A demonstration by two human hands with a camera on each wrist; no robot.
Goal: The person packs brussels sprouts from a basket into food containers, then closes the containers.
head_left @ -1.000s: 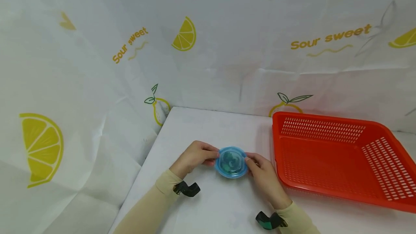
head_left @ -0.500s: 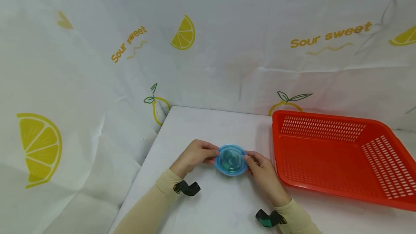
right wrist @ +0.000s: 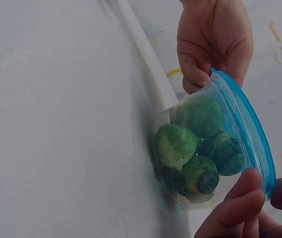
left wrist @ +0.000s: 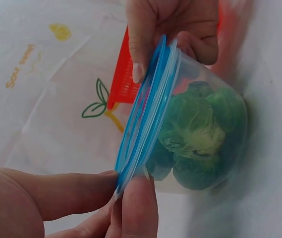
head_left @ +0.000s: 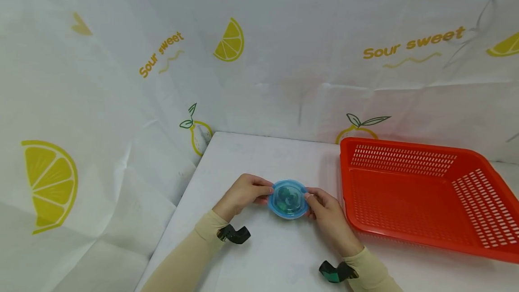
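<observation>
A clear round food container (right wrist: 225,186) with a translucent blue lid (head_left: 289,187) stands on the white table between both hands. Several green Brussels sprouts (left wrist: 195,171) show through its walls. At the lid's left side, my left hand (head_left: 244,193) pinches the rim, thumb on top and fingers beneath. Opposite it, my right hand (head_left: 330,220) grips the right side of the rim in the same way. The lid lies over the container's mouth, with its blue edge between thumb and fingers in both wrist views.
A large red plastic basket (head_left: 409,206) with slotted walls stands on the table (head_left: 259,152) close to the right hand. Behind and to the left hangs a white lemon-print sheet (head_left: 284,57). Each sleeve carries a black wrist camera (head_left: 234,234).
The head view has shifted slightly, and the lidded container sits a touch farther up in it. Both hands keep their hold on the rim.
</observation>
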